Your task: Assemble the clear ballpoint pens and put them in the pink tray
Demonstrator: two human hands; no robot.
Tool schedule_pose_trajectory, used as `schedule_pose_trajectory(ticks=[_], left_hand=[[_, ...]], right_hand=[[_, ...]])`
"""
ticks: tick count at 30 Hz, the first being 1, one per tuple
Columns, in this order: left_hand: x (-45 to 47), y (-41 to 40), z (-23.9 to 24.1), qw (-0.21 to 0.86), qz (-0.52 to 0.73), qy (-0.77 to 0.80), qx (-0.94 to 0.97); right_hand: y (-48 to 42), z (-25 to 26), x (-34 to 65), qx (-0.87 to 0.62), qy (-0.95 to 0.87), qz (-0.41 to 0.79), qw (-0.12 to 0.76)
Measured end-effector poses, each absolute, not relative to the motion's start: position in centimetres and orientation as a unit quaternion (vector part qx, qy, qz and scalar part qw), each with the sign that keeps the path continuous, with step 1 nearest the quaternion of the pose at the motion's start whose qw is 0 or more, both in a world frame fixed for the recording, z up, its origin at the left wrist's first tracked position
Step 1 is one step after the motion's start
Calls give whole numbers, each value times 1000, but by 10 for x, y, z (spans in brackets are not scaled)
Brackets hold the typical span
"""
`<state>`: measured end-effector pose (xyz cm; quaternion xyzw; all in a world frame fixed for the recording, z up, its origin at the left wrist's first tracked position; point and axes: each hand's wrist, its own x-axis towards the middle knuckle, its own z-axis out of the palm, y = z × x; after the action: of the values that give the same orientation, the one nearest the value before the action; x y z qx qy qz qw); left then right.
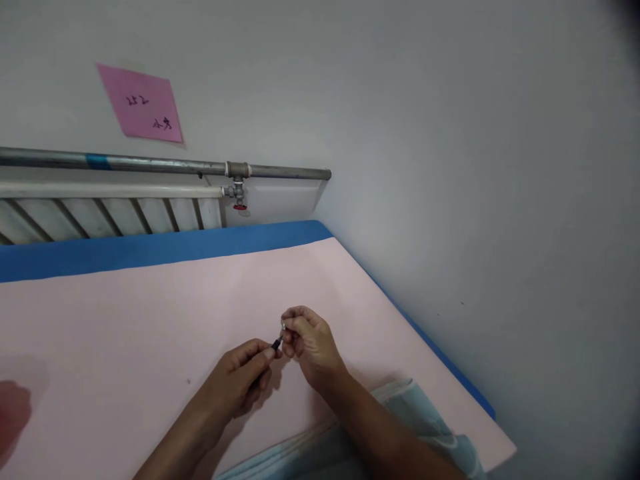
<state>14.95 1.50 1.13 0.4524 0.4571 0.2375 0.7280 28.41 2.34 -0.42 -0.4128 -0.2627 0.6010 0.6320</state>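
My left hand [245, 373] is closed in a pinch on a slim black pen-like piece [277, 344] with a narrow metal tip. That tip points up and right at my other hand. My right hand [315, 350] pinches a tiny shiny metal part [283, 327] between thumb and finger, right by the tip. Whether the two pieces touch cannot be made out at this size. Both hands are held over the pale pink sheet [125, 333], and most of the black piece is hidden inside my left fingers.
Light-blue thin fabric [415, 407] lies folded under my right forearm. A blurred reddish shape [13, 417] shows at the left edge. Behind the blue table border [150, 250] are a white radiator [115, 217], a metal pipe [175, 165] and a red-handled valve [239, 197]. A wall [475, 200] bounds the right.
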Motion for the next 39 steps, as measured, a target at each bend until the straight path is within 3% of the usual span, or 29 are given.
schedule_pose_trajectory(ticks=[6,21,29,39], left_hand=[[149,13,12,725,250,463,445],[147,15,11,743,283,437,420],[142,17,11,779,285,398,391],[149,13,16,719,304,457,427]], right_hand=[[22,-2,283,-409,-254,586,652],[15,-6,284,-395,-344,636,567],[14,-7,283,-374,-378,630,566],[15,-3,275,-425,-358,590,586]])
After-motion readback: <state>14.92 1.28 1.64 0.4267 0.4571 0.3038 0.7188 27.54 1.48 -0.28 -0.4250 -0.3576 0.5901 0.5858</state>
